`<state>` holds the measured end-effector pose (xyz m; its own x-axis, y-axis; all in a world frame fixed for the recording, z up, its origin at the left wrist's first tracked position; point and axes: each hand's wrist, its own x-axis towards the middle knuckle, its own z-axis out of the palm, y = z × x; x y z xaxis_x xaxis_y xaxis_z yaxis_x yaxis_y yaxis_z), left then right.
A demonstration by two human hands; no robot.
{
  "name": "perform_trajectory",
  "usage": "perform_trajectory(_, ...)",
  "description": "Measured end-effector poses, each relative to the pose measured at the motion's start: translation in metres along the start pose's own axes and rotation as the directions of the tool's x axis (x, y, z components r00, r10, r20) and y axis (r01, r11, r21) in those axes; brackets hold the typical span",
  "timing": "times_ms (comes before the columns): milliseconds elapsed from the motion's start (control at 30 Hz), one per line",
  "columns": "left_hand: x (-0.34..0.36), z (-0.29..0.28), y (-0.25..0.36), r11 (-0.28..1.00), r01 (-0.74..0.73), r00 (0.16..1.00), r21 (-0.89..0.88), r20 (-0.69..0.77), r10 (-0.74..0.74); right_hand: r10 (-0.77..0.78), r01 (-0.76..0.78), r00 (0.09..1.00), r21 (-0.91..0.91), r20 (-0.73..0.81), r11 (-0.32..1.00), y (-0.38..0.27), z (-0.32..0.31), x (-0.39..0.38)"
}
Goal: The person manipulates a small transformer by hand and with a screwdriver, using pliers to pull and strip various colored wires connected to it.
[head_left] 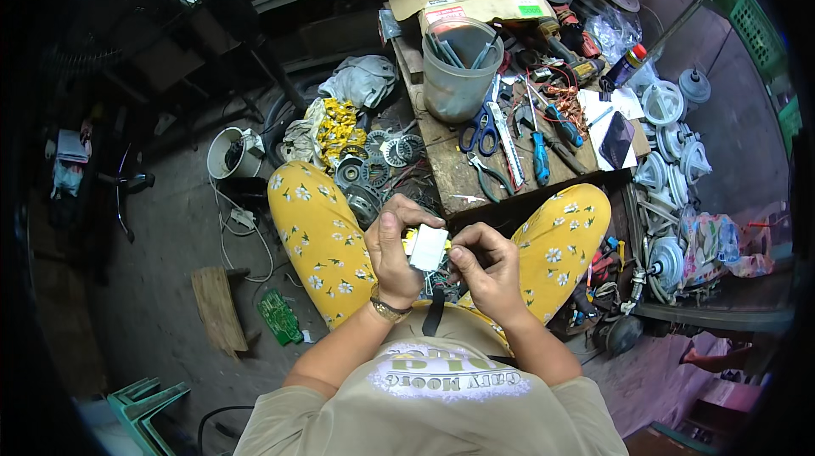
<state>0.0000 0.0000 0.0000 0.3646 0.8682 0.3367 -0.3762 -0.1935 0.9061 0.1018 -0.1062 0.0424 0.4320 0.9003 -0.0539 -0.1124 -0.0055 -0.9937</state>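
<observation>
In front of my belly, my left hand [395, 252] grips a small block-shaped part [429, 244] with a white face, yellow sides and thin wires hanging below it. My right hand [484, 269] has its fingers curled, thumb and index pinched at the right edge of the same part; exactly what they grip is too small to make out. Beyond the hands, a worn wooden bench [450, 184] carries scissors [484, 133], pliers [484, 171], screwdrivers [541, 154] and a plastic bucket [458, 74] with strips inside.
Metal stator parts [373, 167] and yellow pieces [340, 129] lie beyond my left knee. A white bucket [233, 154], cable, green circuit board [280, 316] and wood plank [219, 312] are on the floor at left. White plastic parts [666, 167] are piled at right.
</observation>
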Motion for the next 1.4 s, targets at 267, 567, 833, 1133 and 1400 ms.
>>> perform_trajectory(267, 0.009, 0.011, 0.027, 0.979, -0.202, 0.979, -0.01, 0.022, 0.202, -0.078, 0.074, 0.997, 0.121, 0.03, 0.99, 0.015, -0.007, -0.003)
perform_trajectory(567, 0.006, 0.005, 0.025, 0.937, -0.337, 0.939, 0.098, 0.11, 0.326, -0.348, 0.347, 0.937, 0.041, 0.034, 0.937, 0.023, 0.0, 0.002)
perform_trajectory(833, 0.008, 0.001, 0.009, 0.903, -0.408, 0.904, 0.136, 0.195, 0.379, -0.41, 0.419, 0.907, -0.294, 0.094, 0.859, 0.019, -0.004, 0.002)
perform_trajectory(1133, 0.022, -0.004, -0.04, 0.951, -0.023, 0.873, 0.307, 0.47, -0.13, -0.119, 0.124, 0.992, 0.161, -0.045, 0.979, 0.08, -0.034, 0.025)
perform_trajectory(1400, 0.021, -0.003, -0.1, 0.762, -0.251, 0.912, 0.597, 0.41, -0.021, -0.423, 0.106, 0.876, -0.76, -0.234, 0.641, 0.057, -0.121, 0.087)
